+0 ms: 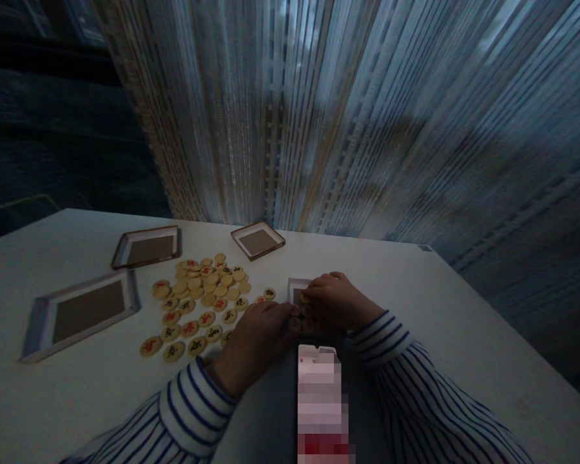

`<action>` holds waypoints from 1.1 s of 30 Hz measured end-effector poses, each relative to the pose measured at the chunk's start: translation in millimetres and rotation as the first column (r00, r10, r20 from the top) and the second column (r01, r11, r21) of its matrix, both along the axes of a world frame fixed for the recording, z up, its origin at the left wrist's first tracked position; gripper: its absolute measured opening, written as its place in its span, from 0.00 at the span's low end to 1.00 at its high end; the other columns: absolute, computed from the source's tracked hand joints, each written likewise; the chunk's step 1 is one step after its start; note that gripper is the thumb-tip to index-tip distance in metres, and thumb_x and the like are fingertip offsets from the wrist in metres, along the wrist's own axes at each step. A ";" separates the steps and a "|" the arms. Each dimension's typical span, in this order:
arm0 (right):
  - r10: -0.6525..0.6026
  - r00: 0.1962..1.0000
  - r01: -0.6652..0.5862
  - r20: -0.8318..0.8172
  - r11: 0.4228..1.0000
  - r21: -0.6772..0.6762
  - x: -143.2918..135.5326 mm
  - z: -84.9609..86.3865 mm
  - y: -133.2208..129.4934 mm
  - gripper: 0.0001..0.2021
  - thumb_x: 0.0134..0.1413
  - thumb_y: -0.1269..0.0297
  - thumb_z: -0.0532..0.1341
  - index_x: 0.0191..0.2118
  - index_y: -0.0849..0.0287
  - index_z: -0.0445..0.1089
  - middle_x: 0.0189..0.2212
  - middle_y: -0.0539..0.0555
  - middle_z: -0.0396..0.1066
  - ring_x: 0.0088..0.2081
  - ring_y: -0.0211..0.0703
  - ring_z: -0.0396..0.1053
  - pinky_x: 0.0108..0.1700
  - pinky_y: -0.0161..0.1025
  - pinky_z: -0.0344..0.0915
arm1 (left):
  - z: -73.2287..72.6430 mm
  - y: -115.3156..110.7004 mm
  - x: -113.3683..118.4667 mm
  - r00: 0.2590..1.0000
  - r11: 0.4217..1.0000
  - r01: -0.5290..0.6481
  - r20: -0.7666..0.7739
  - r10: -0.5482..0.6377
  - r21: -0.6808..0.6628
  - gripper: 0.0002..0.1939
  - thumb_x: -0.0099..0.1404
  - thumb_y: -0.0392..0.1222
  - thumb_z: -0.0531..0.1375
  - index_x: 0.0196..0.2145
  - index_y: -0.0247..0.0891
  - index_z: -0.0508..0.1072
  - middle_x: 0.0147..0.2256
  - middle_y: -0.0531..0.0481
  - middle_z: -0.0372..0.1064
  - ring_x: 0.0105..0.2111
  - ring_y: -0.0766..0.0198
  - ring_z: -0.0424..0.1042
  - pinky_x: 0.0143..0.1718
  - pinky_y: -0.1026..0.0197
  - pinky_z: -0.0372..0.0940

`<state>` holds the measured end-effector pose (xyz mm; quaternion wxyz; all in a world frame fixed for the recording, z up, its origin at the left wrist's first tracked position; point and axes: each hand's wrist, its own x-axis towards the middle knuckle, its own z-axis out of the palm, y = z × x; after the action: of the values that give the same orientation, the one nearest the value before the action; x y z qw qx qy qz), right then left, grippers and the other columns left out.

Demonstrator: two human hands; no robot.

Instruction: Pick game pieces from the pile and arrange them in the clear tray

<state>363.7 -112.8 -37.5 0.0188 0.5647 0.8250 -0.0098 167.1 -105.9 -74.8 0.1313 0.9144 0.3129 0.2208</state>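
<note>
A small open box (298, 281) lies on the table in front of me, with several round xiangqi pieces inside it. My left hand (261, 338) is closed at the box's left side, its fingertips in shadow. Reaching in from the right, my right hand (341, 299) pinches a pale xiangqi piece (304, 297) over the box; the fingers partly cover it. To the left of my hands spreads a loose heap of xiangqi pieces (212, 281), some showing red or black characters and others lying blank side up.
Three shallow open boxes rest on the white table (444, 309): a large box (135, 290) at left, a brown-rimmed box (178, 241) behind it, and another box (258, 258) at the back. A phone (319, 386), partly blurred, is nearest me. A string curtain (280, 129) hangs beyond.
</note>
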 end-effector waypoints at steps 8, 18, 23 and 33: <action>0.010 1.000 -0.010 0.019 1.000 0.003 -0.8 0.9 -1.8 0.10 0.58 0.63 0.52 0.39 0.54 0.70 0.39 0.54 0.71 0.44 0.45 0.64 0.48 0.47 0.49 | 0.2 -0.4 0.8 1.000 1.000 -0.011 0.014 0.011 0.019 0.10 0.62 0.39 0.54 0.42 0.38 0.68 0.35 0.45 0.72 0.37 0.57 0.70 0.39 0.54 0.63; 0.016 0.998 -0.015 0.062 1.000 -0.005 -1.6 2.0 -1.7 0.10 0.55 0.65 0.54 0.41 0.54 0.69 0.40 0.54 0.71 0.45 0.47 0.64 0.49 0.50 0.49 | 3.5 -1.2 0.9 1.000 1.000 -0.022 -0.018 0.022 0.009 0.10 0.62 0.39 0.54 0.42 0.38 0.69 0.35 0.45 0.72 0.37 0.56 0.70 0.39 0.54 0.63; 0.014 0.998 -0.013 0.062 1.000 -0.011 -1.6 1.1 -1.2 0.10 0.56 0.65 0.53 0.41 0.54 0.69 0.40 0.54 0.71 0.45 0.47 0.64 0.49 0.50 0.49 | 1.3 -0.1 0.8 1.000 1.000 -0.013 0.001 0.013 0.026 0.10 0.62 0.40 0.54 0.41 0.38 0.69 0.35 0.45 0.72 0.36 0.57 0.70 0.37 0.55 0.63; -0.022 0.999 0.024 0.038 0.998 -0.050 -3.1 10.0 -3.3 0.13 0.52 0.67 0.55 0.45 0.54 0.68 0.41 0.56 0.70 0.46 0.48 0.64 0.50 0.51 0.48 | 1.1 0.4 -0.1 1.000 1.000 0.002 -0.016 -0.002 -0.016 0.11 0.62 0.40 0.54 0.43 0.39 0.68 0.36 0.45 0.71 0.38 0.57 0.69 0.39 0.55 0.63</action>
<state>360.6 -116.0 -27.5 0.0483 0.5735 0.8175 -0.0205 166.9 -105.4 -73.7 0.1363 0.9153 0.3150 0.2111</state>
